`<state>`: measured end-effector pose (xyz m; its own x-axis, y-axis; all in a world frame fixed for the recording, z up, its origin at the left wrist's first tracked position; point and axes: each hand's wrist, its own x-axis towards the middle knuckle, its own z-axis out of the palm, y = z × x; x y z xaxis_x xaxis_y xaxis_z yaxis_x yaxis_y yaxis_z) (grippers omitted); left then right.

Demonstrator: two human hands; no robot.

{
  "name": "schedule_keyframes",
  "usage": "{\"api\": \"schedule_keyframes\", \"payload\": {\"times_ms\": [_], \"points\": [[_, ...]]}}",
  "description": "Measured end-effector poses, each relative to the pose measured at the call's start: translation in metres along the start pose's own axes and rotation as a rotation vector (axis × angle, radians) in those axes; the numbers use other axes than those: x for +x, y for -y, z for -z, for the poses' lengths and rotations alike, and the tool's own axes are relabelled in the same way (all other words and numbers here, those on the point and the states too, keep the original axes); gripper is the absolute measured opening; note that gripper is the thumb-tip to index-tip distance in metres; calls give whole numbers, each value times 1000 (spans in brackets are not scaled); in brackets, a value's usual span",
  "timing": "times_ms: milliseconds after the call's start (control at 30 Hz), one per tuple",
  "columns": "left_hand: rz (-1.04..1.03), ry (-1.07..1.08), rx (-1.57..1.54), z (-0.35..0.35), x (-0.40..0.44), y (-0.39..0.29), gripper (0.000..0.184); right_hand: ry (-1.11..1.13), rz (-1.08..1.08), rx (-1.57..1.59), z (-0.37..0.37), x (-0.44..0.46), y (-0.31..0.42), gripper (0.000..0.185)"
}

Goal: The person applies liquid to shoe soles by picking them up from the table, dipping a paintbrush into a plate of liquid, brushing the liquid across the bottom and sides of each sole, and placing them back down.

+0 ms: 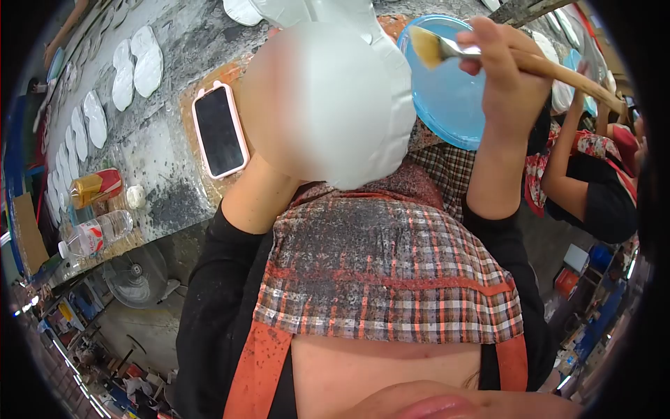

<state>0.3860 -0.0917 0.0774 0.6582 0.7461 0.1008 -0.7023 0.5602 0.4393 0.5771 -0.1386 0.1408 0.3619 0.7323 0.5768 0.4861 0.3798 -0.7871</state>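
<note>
A large white rounded moulded piece (363, 112) with an uneven edge is in front of my chest. My left hand (269, 133) grips its left side; a blur covers most of the fingers. In my right hand (513, 84) is a brush (551, 70) with a long wooden handle, a metal collar and pale bristles. Its bristles hang over a blue-rimmed basin (447, 105) with a cloudy, pale content. More white material (328, 10) lies just beyond the rounded piece.
On the stained table (167, 188) are a pink-cased phone (220, 131), a clear plastic bottle (98, 234), a gold-and-red bottle (96, 188) and several white flat pieces (147, 63). A fan (136, 276) stands below the table's edge. Another person (586, 174) is at the right.
</note>
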Motion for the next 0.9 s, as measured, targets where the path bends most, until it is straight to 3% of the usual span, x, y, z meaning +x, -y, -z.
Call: {"api": "schedule_keyframes", "payload": {"times_ms": [33, 100, 133, 167, 233, 367, 433, 533, 600, 667, 733, 767, 833, 900], "points": [[11, -10, -6, -1, -1, 1, 72, 64, -19, 143, 14, 0, -3, 17], [43, -24, -39, -4, -5, 3, 72, 404, 108, 319, 16, -1, -4, 17], [46, -26, -40, -4, -6, 4, 72, 275, 163, 39, 9, -6, -5, 18], [55, 4, -2, -2, -8, 5, 73, 70, -48, -19, 0, -8, -4, 18], [78, -1, -29, -4, -8, 3, 70, -59, -94, -35, 4, 0, -13, 18], [29, -192, -125, 19, -9, -3, 59, 48, -98, 184, 17, -11, -9, 20], [6, -582, 221, 15, -3, -12, 54, 49, -128, 97, 15, -17, -15, 20], [-54, -683, 197, 62, 14, -59, 51, 23, -194, 126, 21, -22, -20, 19], [-196, -569, 248, 104, 32, -106, 51, 7, -227, 127, 24, -25, -22, 19], [-323, -621, 265, 150, 38, -141, 54, 12, -255, 97, 28, -29, -24, 19], [-567, -1312, 278, 160, 49, -146, 55, 26, -289, 98, 33, -38, -28, 19], [-592, -1367, 295, 166, 52, -146, 53, 33, -310, 100, 36, -42, -30, 19], [-492, -980, 491, 170, 66, -135, 45, 22, -357, 85, 40, -48, -35, 18], [-172, -639, 636, 155, 81, -113, 40, 22, -439, 31, 43, -53, -40, 17]]}}
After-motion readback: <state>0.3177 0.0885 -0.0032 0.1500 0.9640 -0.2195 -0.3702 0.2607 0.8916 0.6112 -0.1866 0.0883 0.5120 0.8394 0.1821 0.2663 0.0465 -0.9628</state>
